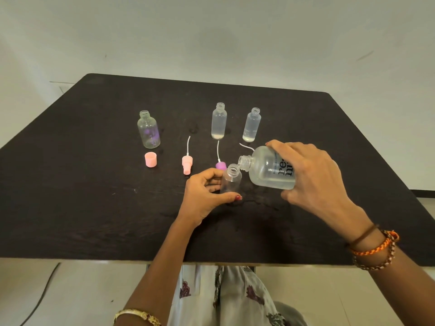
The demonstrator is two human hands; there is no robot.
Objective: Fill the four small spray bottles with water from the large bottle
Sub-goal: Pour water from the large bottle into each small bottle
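Dark wood-grain table [94, 184] fills the middle of the frame and carries all task items. Right of centre, the right hand [315, 175] grips the large bottle [270, 170], fingers over the top and thumb underneath, holding it tilted with its open neck pointing left and down. Black lettering on its side is partly covered by the fingers; only "re" and below it "ni" can be read, with a line of small print too fine to read. Clear liquid lies along its lower side. Its neck sits just above and right of the open mouth of a small clear bottle [231, 180], which stands upright at centre. The left hand [207, 196] holds this small bottle, fingers curled behind it and thumb across its base. At upper centre stand two open frosted bottles, one [219, 122] to the left and one [252, 125] to the right, each with a shallow layer of liquid at the bottom. At upper left stands an open clear round bottle [148, 130] with purple markings that cannot be read. Below it stands a pink cap [150, 160]. A pink spray head [187, 164] with a white dip tube lies left of centre; a purple spray head [220, 164] with its tube lies just behind the left fingers. Braided bracelets [376, 248] circle the right wrist.
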